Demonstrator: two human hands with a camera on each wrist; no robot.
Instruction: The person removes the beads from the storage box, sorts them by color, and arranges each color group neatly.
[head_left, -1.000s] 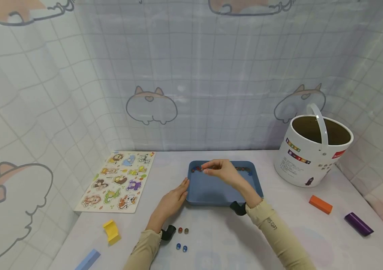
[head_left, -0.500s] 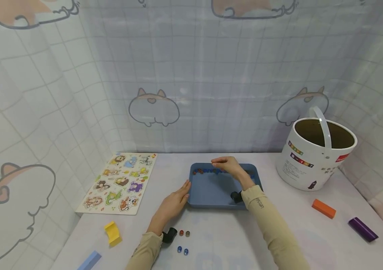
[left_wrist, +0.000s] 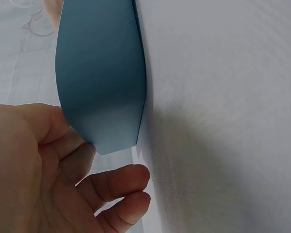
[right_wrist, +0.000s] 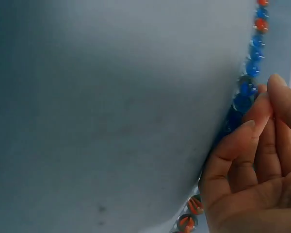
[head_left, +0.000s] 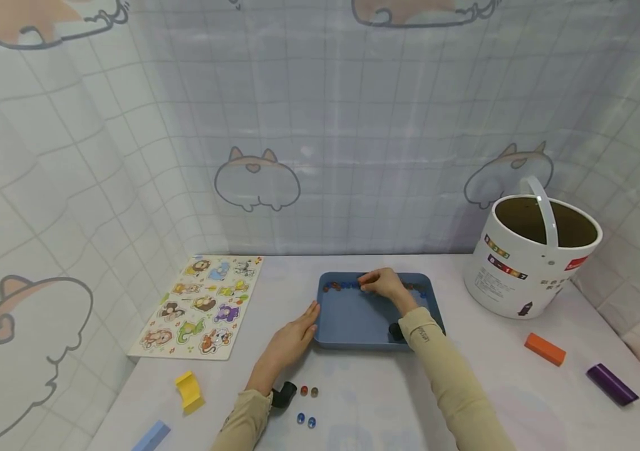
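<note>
A blue-grey tray [head_left: 354, 326] lies on the table with a row of glass marbles [right_wrist: 255, 54], blue and orange ones among them, along its far side. My right hand [head_left: 384, 285] is lowered over the middle of that row. Its thumb and index finger pinch at a marble, mostly hidden by the fingertips in the right wrist view. My left hand [head_left: 292, 341] rests against the tray's left side, its fingers relaxed; the left wrist view shows this hand [left_wrist: 53, 165] touching the tray's corner. Closer to me lie a red marble [head_left: 304, 391], a brownish marble [head_left: 314, 392] and two blue marbles [head_left: 300, 418].
An animal puzzle board [head_left: 201, 307] lies at the left, with a yellow block [head_left: 189, 393] and a light blue block [head_left: 152, 436] before it. A white bucket [head_left: 517, 275] stands at the right, behind an orange block [head_left: 545, 349] and a purple block [head_left: 612, 384].
My right hand has shifted right along the tray's far side, then come down onto the marble row. My left hand has stayed at the tray's side. The view has tilted slightly.
</note>
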